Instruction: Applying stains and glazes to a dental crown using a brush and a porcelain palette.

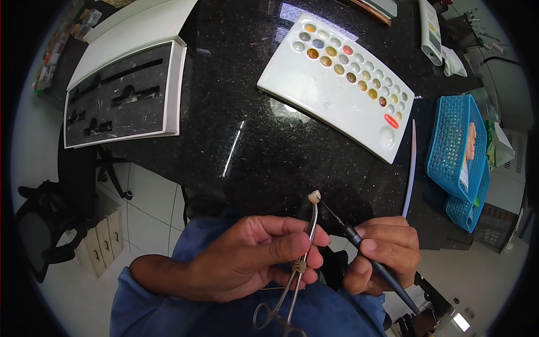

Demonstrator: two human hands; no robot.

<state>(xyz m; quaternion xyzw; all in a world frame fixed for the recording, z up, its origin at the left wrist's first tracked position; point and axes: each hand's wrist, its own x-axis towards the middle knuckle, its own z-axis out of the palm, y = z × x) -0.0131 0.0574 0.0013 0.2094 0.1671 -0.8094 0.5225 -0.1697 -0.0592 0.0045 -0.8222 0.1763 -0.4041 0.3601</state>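
Observation:
My left hand (247,258) grips curved steel locking forceps (311,222) with a tan band wound round the shanks. Held in their tips above the dark counter's near edge is a small ivory tooth crown (313,198). My right hand (382,247) pinches the dark handle of a fine-tipped tool, seemingly a brush (396,281); its point is at the crown, touching or very close. Beyond both hands lies a white palette (317,98) with wells of coloured paints or pastes and a red label.
A foam-lined white box (171,95) lies open at left on the black stone counter (224,112). At right are a pale curved strip (412,168), blue plastic baskets (449,135), and a white device (428,28) with crumpled tissue (453,62). A dark chair (42,224) stands at lower left.

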